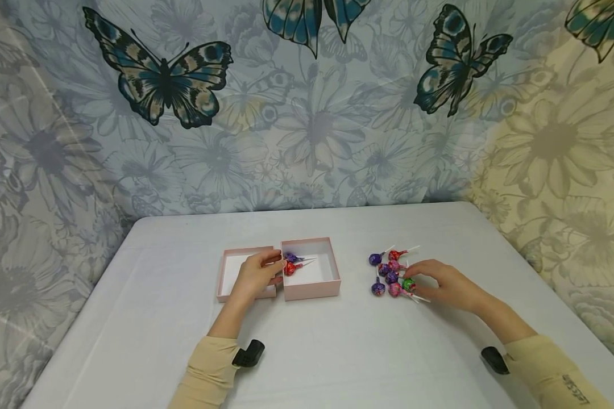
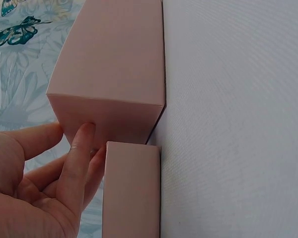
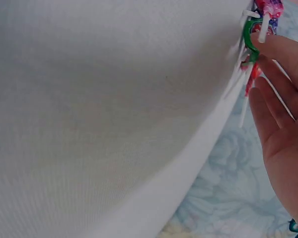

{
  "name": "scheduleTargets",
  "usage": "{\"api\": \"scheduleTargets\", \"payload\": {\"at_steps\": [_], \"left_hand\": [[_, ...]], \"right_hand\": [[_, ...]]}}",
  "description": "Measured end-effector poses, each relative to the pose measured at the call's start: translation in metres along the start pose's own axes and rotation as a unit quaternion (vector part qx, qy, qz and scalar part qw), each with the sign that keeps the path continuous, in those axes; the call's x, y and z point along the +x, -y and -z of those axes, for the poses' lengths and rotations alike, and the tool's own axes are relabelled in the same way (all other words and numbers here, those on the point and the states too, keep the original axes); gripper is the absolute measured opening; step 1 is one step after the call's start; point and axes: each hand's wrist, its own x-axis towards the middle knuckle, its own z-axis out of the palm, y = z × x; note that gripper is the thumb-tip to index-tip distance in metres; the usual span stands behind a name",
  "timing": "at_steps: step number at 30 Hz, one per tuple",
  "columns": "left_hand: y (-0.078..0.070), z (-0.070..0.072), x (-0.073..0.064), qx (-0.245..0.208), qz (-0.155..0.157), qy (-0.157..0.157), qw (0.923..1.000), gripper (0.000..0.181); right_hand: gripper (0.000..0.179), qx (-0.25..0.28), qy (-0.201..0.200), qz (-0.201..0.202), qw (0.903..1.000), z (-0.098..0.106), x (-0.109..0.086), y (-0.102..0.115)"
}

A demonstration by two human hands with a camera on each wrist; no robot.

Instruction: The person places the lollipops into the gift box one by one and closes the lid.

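In the head view, 2 lollipops (image 1: 289, 268) are carried in the pink box (image 1: 312, 291), toward the far edge of the counter (image 1: 368, 352); a lollipop pile (image 1: 391, 277) is seen nearer the right edge. In the left wrist view, the box is touched by the spread left hand (image 2: 39, 191), perhaps for steadiness. In the right wrist view, the green lollipop (image 3: 247, 35) is met by the narrowed right hand (image 3: 290, 134); whether pinched cannot be told.

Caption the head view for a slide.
Left hand touches open pink box holding two lollipops; right hand at the lollipop pile on a white table.
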Motion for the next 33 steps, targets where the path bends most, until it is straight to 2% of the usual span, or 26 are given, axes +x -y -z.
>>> {"api": "scheduleTargets", "payload": {"at_steps": [9, 18, 25, 33], "left_hand": [[0.0000, 0.0003, 0.0000, -0.003, -0.001, 0.002, 1.0000, 0.040], [-0.0008, 0.0002, -0.0005, 0.000, -0.001, 0.003, 1.0000, 0.041], [-0.0010, 0.0009, -0.0005, 0.001, 0.002, 0.004, 1.0000, 0.041], [-0.0005, 0.0008, -0.0003, -0.006, 0.002, 0.005, 1.0000, 0.041]], "right_hand": [[0.034, -0.007, -0.005, -0.003, 1.0000, -0.0010, 0.0021, 0.0000], [0.027, -0.009, 0.026, -0.077, 0.9966, 0.0008, -0.0001, 0.0027], [0.022, 0.020, 0.000, -0.088, 0.9959, -0.0003, 0.0002, 0.0046], [0.021, 0.046, -0.017, -0.143, 0.9885, -0.0029, 0.0008, 0.0071]]}}
